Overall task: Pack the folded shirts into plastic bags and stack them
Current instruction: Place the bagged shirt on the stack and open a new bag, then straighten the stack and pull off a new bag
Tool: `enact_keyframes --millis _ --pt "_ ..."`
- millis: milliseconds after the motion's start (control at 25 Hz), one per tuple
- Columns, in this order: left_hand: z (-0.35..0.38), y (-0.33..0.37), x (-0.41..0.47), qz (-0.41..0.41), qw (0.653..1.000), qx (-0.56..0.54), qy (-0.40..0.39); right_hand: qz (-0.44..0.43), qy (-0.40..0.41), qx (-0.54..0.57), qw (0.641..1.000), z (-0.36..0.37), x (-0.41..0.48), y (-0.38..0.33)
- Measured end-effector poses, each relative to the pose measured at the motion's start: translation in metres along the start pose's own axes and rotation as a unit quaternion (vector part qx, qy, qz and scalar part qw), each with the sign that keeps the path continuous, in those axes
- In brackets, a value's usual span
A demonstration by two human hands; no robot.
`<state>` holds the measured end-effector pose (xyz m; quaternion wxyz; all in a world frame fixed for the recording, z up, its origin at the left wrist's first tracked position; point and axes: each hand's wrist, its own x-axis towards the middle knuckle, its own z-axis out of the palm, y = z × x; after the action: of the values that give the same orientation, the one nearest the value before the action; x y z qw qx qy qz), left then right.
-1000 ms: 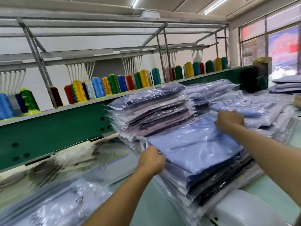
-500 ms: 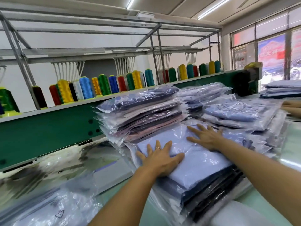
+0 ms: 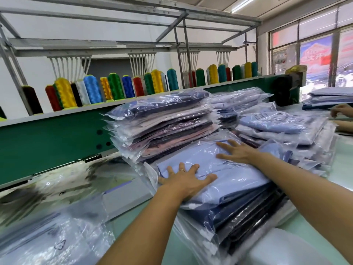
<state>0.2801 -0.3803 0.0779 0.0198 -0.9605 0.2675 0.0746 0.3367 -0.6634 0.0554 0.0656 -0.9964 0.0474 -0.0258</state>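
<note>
Pressing flat on the top package, both hands lie with straight, spread fingers and grasp nothing. Head view: the left hand rests palm-down on the near left part of the light blue folded shirt in a clear plastic bag; a thin ring shows on one finger. The right hand rests palm-down on the far part of the same bag, fingers pointing left. This bagged shirt sits on top of the nearest stack of bagged dark blue and black shirts, which stands on the pale green table. Just behind it is a taller stack of bagged pink and mauve shirts, topped by a navy one. To the right lies a third stack of bagged light blue shirts. Loose clear plastic bags, blurred, lie on the table at lower left. A green machine beam runs behind the stacks and carries a row of coloured thread cones. At the far right edge, another person's hand is near a pile of folded shirts; whether these are bagged cannot be told. A white rounded object sits at lower right, just beside the nearest stack.
</note>
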Motion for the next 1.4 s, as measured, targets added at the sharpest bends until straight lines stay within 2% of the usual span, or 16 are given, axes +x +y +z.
enact_keyframes --millis 120,360,400,480,560,640,880,1080,1280,1400 --pt "0.007 0.005 0.005 -0.048 0.997 -0.046 0.025 0.008 -0.010 -0.016 1.000 0.005 -0.003 -0.001" --pt "0.018 0.003 -0.003 -0.038 0.996 -0.056 0.055 0.082 -0.088 -0.027 0.992 -0.004 -0.012 -0.017" --pt "0.017 0.000 -0.008 -0.031 0.995 -0.066 0.072 0.103 -0.080 -0.038 0.991 -0.009 -0.016 -0.024" --pt "0.016 -0.009 -0.021 -0.011 0.991 -0.063 0.119 0.118 -0.001 -0.086 0.989 -0.015 -0.028 -0.042" --pt "0.009 -0.027 -0.041 -0.002 0.988 -0.047 0.150 0.090 0.106 -0.138 0.980 -0.020 -0.042 -0.073" --pt "-0.002 -0.048 -0.066 -0.017 0.983 -0.048 0.177 0.046 0.173 -0.090 0.980 -0.029 -0.053 -0.114" --pt "-0.031 -0.112 -0.158 -0.100 0.943 -0.008 0.316 -0.125 0.260 0.066 0.955 -0.039 -0.103 -0.279" --pt "-0.011 -0.162 -0.245 -0.152 0.930 -0.015 0.334 -0.265 0.251 0.120 0.923 -0.019 -0.161 -0.413" --pt "0.046 -0.212 -0.321 -0.218 0.913 -0.059 0.339 -0.302 0.179 0.133 0.927 0.037 -0.205 -0.496" --pt "0.088 -0.236 -0.345 -0.256 0.914 -0.081 0.304 -0.331 0.148 0.125 0.923 0.073 -0.219 -0.522"
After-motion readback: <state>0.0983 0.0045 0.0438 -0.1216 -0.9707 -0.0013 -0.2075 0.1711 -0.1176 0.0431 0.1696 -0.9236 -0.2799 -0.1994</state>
